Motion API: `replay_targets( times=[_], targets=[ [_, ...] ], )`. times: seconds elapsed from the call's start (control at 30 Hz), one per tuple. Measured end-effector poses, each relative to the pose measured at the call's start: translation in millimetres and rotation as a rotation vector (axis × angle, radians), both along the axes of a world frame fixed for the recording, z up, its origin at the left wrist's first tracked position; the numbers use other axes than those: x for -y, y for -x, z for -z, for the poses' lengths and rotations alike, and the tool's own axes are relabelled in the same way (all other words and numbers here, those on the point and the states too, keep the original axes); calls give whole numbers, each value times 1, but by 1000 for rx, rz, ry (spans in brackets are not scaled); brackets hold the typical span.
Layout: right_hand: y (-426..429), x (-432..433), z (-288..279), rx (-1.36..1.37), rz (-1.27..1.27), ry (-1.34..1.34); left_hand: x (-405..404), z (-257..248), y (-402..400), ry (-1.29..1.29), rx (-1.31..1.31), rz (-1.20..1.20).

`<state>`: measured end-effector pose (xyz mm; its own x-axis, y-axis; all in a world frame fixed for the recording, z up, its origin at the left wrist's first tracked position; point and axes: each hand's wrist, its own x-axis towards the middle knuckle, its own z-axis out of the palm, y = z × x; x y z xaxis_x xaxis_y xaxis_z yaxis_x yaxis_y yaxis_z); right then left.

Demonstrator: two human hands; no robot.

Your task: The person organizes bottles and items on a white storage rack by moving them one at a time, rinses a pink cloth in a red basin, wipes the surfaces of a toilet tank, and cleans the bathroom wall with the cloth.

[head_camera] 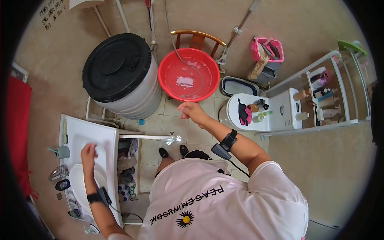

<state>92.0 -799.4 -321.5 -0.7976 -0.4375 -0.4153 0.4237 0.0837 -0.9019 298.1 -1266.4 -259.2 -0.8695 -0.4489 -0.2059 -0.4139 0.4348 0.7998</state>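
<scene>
My right hand (192, 113) hangs in the air just in front of the near rim of a red plastic basin (214, 87), its fingers bent; whether it holds anything cannot be told. Soapy-looking water with patches of foam fills the basin, and a thin grey hose (169, 33) runs down into it. The basin rests on a wooden chair (198, 39). At the left, my left hand (89, 151) is curled above a white washbasin counter (112, 144), near a grey-green cup (62, 152); what lies in its fingers is hidden.
A big white barrel (135, 103) with a black lid (117, 66) stands left of the basin. An open cabinet door (147, 136) juts out beside my legs. To the right are a closed toilet (234, 112) with bottles and cloth on it, a grey folding tub (240, 85) and a white rack (339, 78).
</scene>
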Motion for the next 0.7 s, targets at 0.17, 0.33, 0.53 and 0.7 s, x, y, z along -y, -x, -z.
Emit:
replay_targets(
  times=[0.17,0.33,0.53,0.7],
  targets=[
    [-16,-62,-11,12,254,-20,-43,19,153,-27,98,345],
    [-33,-77,-13,86,438,-155,-49,76,276,247,-93,280],
    [-58,-69,-3,109,496,-212,-62,120,388,419,30,170],
    [-69,-62,-3,173,552,-244,-63,131,430,362,293,44]
  ],
)
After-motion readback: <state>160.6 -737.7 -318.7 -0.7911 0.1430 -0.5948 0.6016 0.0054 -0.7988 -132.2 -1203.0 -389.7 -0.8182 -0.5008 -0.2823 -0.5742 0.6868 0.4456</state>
